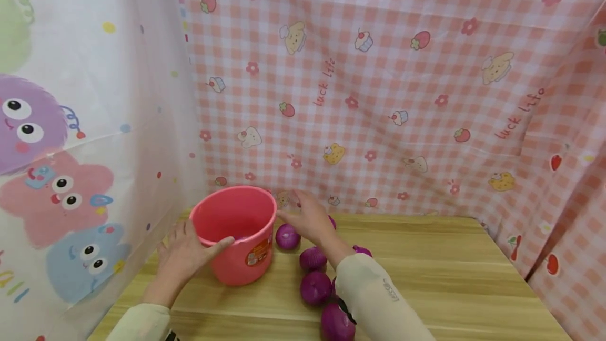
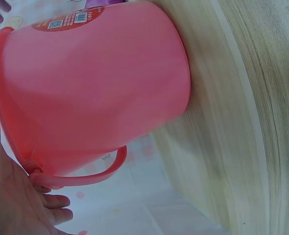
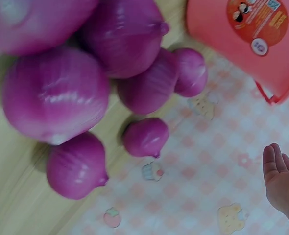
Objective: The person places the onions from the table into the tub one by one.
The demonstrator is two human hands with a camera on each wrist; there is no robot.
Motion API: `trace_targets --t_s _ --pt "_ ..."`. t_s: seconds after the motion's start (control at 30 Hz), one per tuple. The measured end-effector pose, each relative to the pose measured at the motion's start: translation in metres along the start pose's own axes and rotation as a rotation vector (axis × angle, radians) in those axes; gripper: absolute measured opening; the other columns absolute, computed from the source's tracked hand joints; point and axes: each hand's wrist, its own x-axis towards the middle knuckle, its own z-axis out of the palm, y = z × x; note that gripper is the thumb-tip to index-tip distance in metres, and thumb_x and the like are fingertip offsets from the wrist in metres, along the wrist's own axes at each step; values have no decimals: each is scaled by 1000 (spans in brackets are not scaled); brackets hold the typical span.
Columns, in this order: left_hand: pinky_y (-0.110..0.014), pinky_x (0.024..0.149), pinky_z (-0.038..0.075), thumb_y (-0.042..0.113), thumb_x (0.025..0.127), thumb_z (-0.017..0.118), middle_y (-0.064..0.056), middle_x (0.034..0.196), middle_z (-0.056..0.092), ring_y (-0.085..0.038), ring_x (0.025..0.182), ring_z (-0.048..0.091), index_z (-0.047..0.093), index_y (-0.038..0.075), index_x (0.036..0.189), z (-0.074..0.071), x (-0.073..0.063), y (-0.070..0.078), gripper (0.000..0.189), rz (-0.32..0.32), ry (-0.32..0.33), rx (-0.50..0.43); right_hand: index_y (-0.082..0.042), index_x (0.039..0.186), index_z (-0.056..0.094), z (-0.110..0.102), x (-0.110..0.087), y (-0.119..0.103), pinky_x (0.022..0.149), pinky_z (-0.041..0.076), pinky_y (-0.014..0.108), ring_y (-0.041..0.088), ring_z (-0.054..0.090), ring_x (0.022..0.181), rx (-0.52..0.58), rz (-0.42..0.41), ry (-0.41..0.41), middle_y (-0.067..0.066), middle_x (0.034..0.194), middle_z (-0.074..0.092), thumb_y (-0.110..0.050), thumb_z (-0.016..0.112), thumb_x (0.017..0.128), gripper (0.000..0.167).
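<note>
A pink bucket (image 1: 241, 264) with an orange label stands on the table at centre left. Inside it, a bit of purple (image 1: 241, 238) shows above the near rim. My left hand (image 1: 182, 254) rests against the bucket's near-left rim, thumb along the edge and fingers spread outside, by the pink handle (image 2: 85, 179). Beside the right rim is my right hand (image 1: 310, 220), fingers extended and holding nothing, its thumb side toward the bucket. Several purple onions lie under and beside the right forearm, among them a small one (image 1: 288, 237) close to the bucket and a large one (image 1: 338, 322) nearest me.
The wooden table (image 1: 450, 272) extends to the right of the onions. A pink checked curtain (image 1: 379, 83) hangs along its back edge, and a white cartoon-printed curtain (image 1: 142, 93) closes the left side, close to the left hand.
</note>
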Motion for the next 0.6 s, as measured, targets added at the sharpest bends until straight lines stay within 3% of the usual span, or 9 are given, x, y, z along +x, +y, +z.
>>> trace_targets --t_s 0.27,0.6 --pt "-82 99 18 91 71 48 -38 143 27 -56 130 24 15 -13 149 -1 -1 1 134 -7 -13 2 -3 148 44 -18 -8 29 97 49 50 35 58 117 -35 24 51 20 136 54 -47 69 91 76" --pt "-82 100 16 92 71 47 -38 145 25 -57 131 22 12 -13 150 -1 -1 -1 136 -12 -25 -16 -2 148 43 -38 -20 69 97 49 51 37 56 121 -13 86 83 22 142 50 -44 70 91 76"
